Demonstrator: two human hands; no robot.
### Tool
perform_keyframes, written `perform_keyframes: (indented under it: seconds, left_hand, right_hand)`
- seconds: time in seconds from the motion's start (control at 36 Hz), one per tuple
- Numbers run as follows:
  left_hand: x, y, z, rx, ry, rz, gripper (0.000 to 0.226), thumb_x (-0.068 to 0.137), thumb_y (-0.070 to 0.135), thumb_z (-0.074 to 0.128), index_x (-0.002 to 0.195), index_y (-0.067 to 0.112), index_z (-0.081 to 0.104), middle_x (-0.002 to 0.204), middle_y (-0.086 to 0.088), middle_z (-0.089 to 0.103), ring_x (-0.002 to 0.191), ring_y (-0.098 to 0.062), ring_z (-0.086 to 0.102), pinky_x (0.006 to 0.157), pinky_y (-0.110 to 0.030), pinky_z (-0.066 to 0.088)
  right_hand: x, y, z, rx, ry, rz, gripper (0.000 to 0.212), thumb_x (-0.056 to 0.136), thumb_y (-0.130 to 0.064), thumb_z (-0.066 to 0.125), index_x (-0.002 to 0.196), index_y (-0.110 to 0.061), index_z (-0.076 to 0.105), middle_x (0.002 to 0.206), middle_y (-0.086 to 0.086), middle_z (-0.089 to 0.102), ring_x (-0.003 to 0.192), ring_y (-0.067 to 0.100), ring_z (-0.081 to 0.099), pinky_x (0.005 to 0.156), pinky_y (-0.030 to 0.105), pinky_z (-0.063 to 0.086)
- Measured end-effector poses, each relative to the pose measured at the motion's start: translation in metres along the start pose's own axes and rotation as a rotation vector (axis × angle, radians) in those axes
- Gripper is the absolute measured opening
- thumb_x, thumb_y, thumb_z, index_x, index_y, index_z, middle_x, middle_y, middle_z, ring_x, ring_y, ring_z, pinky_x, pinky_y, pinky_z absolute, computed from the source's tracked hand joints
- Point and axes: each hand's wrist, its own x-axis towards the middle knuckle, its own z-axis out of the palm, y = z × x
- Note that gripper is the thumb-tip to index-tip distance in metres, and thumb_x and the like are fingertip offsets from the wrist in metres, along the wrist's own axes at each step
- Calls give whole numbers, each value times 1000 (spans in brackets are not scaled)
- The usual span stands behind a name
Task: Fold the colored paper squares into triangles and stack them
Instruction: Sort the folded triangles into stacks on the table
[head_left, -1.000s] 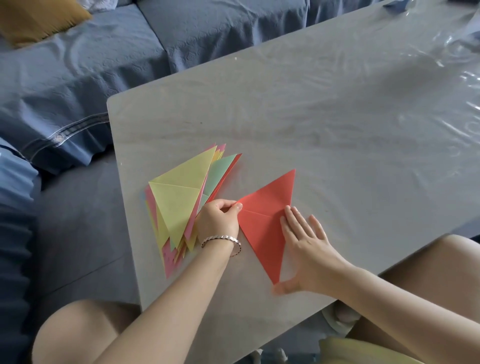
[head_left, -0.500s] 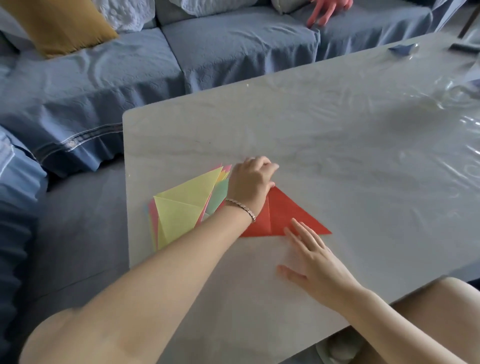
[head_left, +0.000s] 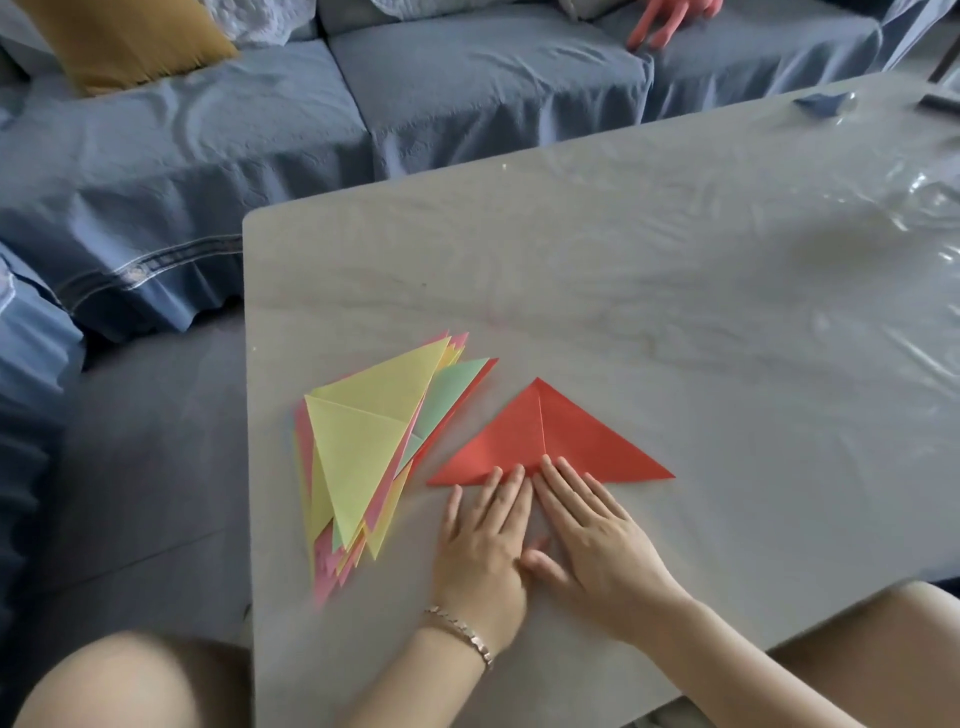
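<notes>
A red paper triangle (head_left: 550, 439) lies flat on the grey table (head_left: 623, 291), its long edge towards me and a crease running down from its top point. My left hand (head_left: 483, 540) and my right hand (head_left: 597, 535) lie side by side with straight fingers, their tips pressing the near edge of the red triangle. To the left sits a fanned stack of folded triangles (head_left: 363, 447) in yellow, green, pink and red, with a yellow one on top.
A blue sofa (head_left: 415, 104) runs along the table's far and left sides, with a mustard cushion (head_left: 124, 41) and a pink toy (head_left: 670, 21) on it. A small blue item (head_left: 826, 101) lies at the table's far right. Clear film covers the tabletop.
The red triangle has turned so its long edge faces me. My left hand left the triangle's top and came down beside my right hand; both now press the near edge.
</notes>
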Motion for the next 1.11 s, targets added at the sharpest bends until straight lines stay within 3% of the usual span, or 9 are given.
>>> perform_keyframes:
  seconds: [0.19,0.31,0.44,0.64,0.78,0.86,0.92,1.03,1.11]
  left_hand:
    - [-4,-5,-2,55,59,-146,59,96,45,9,122,24,59,129,7,57,124,-14,36,99,-44,23]
    - [-10,-10,-7,106,49,-178,53,90,48,23,123,25,59,131,5,56,122,-23,51,99,-47,23]
    - [-12,-6,-14,121,-63,-261,52,82,49,31,121,30,60,129,-5,57,118,-32,54,87,-56,44]
    - [-9,-1,-20,96,-196,-345,63,93,51,4,122,34,58,127,-22,55,116,-35,55,79,-57,47]
    - [-9,3,-20,161,-236,-325,56,90,49,18,118,30,63,121,-25,58,111,-36,58,77,-58,48]
    - [-8,1,-27,184,-92,-232,46,76,45,47,111,22,68,114,-20,64,101,-32,64,84,-52,48]
    - [-4,-3,-36,107,89,-137,48,66,35,73,109,15,68,112,-16,66,97,-28,67,83,-45,51]
    - [9,-22,-65,-84,319,-69,38,79,26,55,109,6,65,109,-13,66,97,-26,66,77,-35,54]
    - [19,-47,-70,-92,368,-197,38,77,17,69,111,1,62,116,-19,62,106,-33,61,87,-43,49]
  right_hand:
    - [-9,10,-2,-22,-9,79,80,93,-64,15,129,-3,52,138,12,47,130,22,38,109,27,14]
    - [-18,25,-8,-62,3,176,82,93,-63,11,128,-2,53,135,12,49,127,22,39,109,25,11]
    - [-30,52,-9,-71,27,254,85,93,-63,10,129,2,51,137,14,46,127,26,42,109,25,10]
    - [-40,57,-10,-60,17,342,86,93,-63,9,129,4,49,138,16,45,128,26,35,110,27,9]
    - [-32,51,-10,9,78,427,81,90,-60,15,121,2,56,131,17,53,127,30,45,110,40,27]
    - [-12,52,-27,142,211,452,46,89,-41,50,120,-8,58,130,12,53,129,30,41,109,41,24]
    - [6,51,-39,157,198,427,51,85,-32,63,130,-13,50,134,10,49,129,28,38,107,35,24]
    - [37,44,-52,184,-67,497,77,79,-51,64,140,-19,31,134,9,41,128,28,33,102,36,28]
    - [49,39,-53,150,-143,524,77,77,-52,66,137,-17,33,131,11,39,125,30,33,99,37,32]
